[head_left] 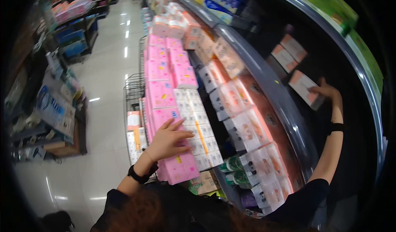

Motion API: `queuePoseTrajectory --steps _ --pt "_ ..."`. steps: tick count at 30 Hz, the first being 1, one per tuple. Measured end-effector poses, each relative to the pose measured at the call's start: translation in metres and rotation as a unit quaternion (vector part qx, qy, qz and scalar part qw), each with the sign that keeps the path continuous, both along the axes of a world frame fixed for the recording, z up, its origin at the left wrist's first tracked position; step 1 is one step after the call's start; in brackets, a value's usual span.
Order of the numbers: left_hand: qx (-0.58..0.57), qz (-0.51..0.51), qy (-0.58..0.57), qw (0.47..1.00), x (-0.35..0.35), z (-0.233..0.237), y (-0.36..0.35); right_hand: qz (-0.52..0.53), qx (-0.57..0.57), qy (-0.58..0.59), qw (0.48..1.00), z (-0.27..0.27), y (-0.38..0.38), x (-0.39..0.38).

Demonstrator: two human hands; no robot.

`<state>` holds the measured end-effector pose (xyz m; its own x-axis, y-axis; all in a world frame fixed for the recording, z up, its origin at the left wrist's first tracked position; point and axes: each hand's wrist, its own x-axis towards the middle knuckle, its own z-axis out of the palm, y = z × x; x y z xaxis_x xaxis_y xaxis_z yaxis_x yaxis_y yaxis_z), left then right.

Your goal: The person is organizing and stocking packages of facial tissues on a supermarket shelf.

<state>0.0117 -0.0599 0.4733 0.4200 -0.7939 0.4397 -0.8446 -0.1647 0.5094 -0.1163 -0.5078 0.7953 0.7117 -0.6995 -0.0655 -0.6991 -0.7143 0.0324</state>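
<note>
My right hand reaches into the dark shelf at the right and grips the near end of a white and peach tissue pack. The thumb lies over its edge; the other fingers are partly hidden. Just beyond it sit two similar packs, slightly blurred. My left hand hovers over or rests on the pink tissue packs, fingers spread and holding nothing. Contact there is hard to tell. White packs with a yellow strip lie just right of that hand.
A grey shelf edge runs diagonally between the lower stacks and the dark shelf. Peach and white tissue bundles fill the level below it. Left of the pink stacks stands a wire basket, beside a tiled aisle. Green packages sit higher up.
</note>
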Motion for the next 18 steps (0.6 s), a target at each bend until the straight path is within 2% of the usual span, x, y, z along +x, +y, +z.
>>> queuePoseTrajectory --steps 4,5,6,7,8,9,10,11,12,13,14,15,17,18 --pt "0.032 -0.002 0.050 0.998 0.000 0.020 0.005 0.150 -0.061 -0.074 0.984 0.001 0.108 -0.008" --pt "-0.030 -0.042 0.209 0.977 0.005 0.018 0.006 0.171 -0.068 -0.067 0.981 -0.001 0.133 -0.006" --pt "-0.084 -0.079 0.362 0.925 0.007 0.019 0.006 0.227 -0.053 -0.067 0.970 -0.003 0.154 -0.004" --pt "-0.078 -0.088 0.357 0.927 0.006 0.022 0.005 0.282 -0.020 -0.074 0.956 -0.010 0.163 0.001" --pt "-0.162 -0.134 0.428 0.879 0.005 0.026 0.004 0.347 0.036 -0.073 0.934 -0.014 0.184 0.006" --pt "-0.245 -0.176 0.493 0.816 0.003 0.032 0.003 0.337 0.109 -0.042 0.934 -0.017 0.208 0.011" --pt "-0.270 -0.215 0.538 0.769 -0.003 0.039 0.003 0.381 0.139 -0.016 0.914 -0.027 0.220 0.018" --pt "-0.267 -0.221 0.535 0.770 -0.006 0.035 0.001 0.455 0.150 -0.037 0.877 -0.048 0.225 0.025" --pt "-0.312 -0.253 0.585 0.705 -0.011 0.027 0.000 0.436 0.141 0.032 0.889 -0.051 0.251 0.028" --pt "-0.354 -0.282 0.630 0.631 -0.016 0.020 -0.002 0.451 0.178 0.032 0.874 -0.062 0.267 0.031" --pt "-0.375 -0.245 0.616 0.648 -0.022 0.019 -0.001 0.489 0.122 0.017 0.864 -0.083 0.276 0.036" --pt "-0.373 -0.250 0.615 0.648 -0.022 0.020 -0.001 0.482 0.090 0.010 0.871 -0.097 0.285 0.037" --pt "-0.411 -0.184 0.653 0.609 -0.017 0.019 0.002 0.500 0.057 -0.034 0.864 -0.112 0.289 0.045" --pt "-0.402 -0.186 0.646 0.621 -0.015 0.016 0.006 0.501 0.054 -0.037 0.863 -0.110 0.285 0.047"
